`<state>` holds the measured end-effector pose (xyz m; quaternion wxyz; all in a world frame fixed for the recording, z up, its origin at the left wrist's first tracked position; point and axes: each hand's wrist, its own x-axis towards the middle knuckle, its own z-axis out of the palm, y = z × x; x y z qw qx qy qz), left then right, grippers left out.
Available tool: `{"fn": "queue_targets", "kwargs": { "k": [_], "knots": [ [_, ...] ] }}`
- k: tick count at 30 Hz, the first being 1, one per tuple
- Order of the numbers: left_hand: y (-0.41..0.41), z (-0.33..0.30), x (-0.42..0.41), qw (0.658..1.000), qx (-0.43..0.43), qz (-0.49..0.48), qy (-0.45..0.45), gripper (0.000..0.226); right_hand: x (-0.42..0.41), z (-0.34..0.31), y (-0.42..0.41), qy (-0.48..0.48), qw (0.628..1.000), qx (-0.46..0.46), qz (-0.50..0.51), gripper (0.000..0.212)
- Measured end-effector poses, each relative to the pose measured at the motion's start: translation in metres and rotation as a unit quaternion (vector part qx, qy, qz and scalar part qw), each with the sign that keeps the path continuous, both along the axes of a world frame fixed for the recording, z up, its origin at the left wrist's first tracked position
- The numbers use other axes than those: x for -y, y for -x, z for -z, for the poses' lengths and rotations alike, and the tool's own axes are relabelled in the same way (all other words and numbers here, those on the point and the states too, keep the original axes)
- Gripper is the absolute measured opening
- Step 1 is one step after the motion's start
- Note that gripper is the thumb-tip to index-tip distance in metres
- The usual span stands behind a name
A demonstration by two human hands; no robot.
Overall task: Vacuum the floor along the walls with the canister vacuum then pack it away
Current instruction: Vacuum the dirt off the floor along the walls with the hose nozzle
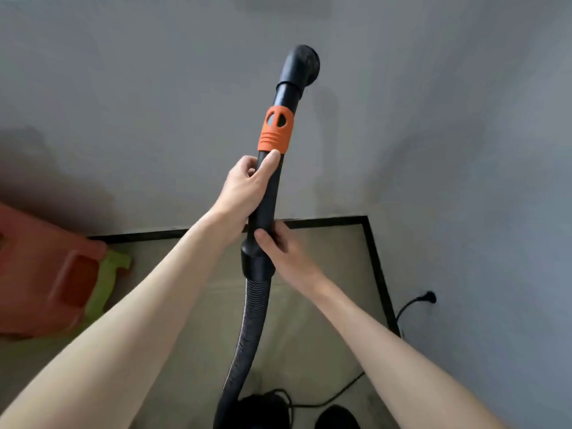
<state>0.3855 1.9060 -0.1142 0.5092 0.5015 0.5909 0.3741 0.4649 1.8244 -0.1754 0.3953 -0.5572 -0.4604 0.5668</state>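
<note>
To my left, a red-orange plastic stool (46, 274) overlaps a lime-green plastic stool (106, 283) on the beige floor (325, 274), against the plain grey wall (154, 88) with black skirting (379, 267).

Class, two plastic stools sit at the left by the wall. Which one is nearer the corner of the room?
The green stool. It peeks out from behind the larger red stool, on the side toward the corner; the red one lies further left.

1. At 6 o'clock, the canister vacuum (263, 410) is cut off by the bottom edge.
2. At 9 o'clock, the red stool (40, 274) is blurred and cropped.
3. The ribbed hose (247, 329) partly hides the canister.
</note>
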Motion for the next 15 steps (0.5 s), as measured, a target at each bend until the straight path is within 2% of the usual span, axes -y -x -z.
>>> {"fn": "queue_targets", "kwargs": {
  "k": [3,7,15],
  "knots": [
    [-0.003,-0.067,0.025,1.000,0.019,-0.002,0.020,0.037,0.024,-0.059,-0.005,-0.049,0.998,0.025,-0.016,0.012],
    [-0.009,-0.135,0.068,0.999,0.042,0.021,0.028,0.038,0.062,-0.115,-0.017,-0.097,0.994,0.038,-0.015,0.014],
    [-0.050,-0.181,0.155,0.996,0.004,0.091,0.007,0.034,0.149,-0.151,-0.063,-0.114,0.991,0.070,0.006,0.016]
  ]
}}
